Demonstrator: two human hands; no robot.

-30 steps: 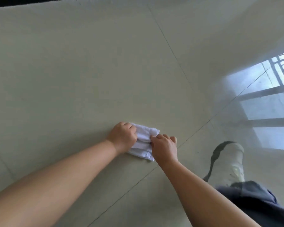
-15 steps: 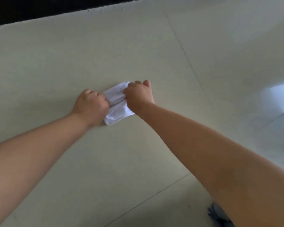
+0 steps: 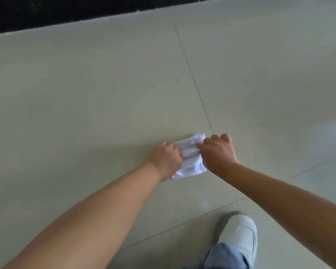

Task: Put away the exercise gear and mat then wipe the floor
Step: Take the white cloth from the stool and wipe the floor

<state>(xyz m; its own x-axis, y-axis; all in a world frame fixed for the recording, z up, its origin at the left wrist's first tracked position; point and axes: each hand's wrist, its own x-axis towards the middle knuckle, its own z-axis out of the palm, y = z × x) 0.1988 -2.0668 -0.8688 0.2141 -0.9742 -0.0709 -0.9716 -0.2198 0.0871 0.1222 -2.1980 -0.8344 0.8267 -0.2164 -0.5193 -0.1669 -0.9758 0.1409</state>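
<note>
Cloth: the crumpled white rag (image 3: 189, 157) lies pressed on the pale glossy tiled floor (image 3: 85, 103), just left of a grout line; half a second ago it sat further up and left.
Hands: the left hand (image 3: 166, 158) and right hand (image 3: 217, 152) both grip it with curled fingers, as before.
Shift: the stroke came back toward the white shoe (image 3: 239, 232).
Meaning: wiping looks underway; no gear or mat in sight.

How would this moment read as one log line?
step: wiping floor | left hand: grips white cloth | right hand: grips cloth | cloth: on floor
</note>
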